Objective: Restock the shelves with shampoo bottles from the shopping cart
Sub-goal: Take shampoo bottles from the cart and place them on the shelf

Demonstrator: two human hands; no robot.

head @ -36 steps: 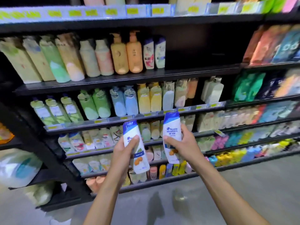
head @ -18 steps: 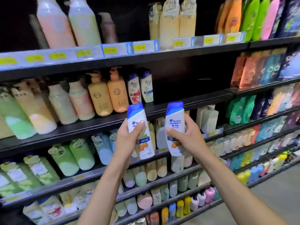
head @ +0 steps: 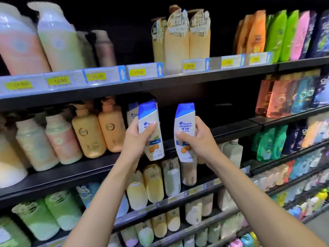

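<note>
I hold two white shampoo bottles with blue caps, both upright, in front of the second shelf (head: 231,128). My left hand (head: 136,139) grips the left bottle (head: 150,128) round its middle, thumb across the label. My right hand (head: 197,138) grips the right bottle (head: 184,127) the same way. Just behind the left bottle, two similar bottles (head: 132,113) stand on that shelf. To the right of them the shelf is dark and bare. The shopping cart is out of view.
Orange pump bottles (head: 99,130) and pastel bottles (head: 53,141) fill the shelf's left part. Refill pouches (head: 288,95) line the right bay. Price tags (head: 99,76) run along the shelf above. Lower shelves hold many small bottles (head: 154,182).
Both hands have risen with their bottles, from the lower shelves up to the second shelf and closer to it. My view has tilted upward and nearer the shelving.
</note>
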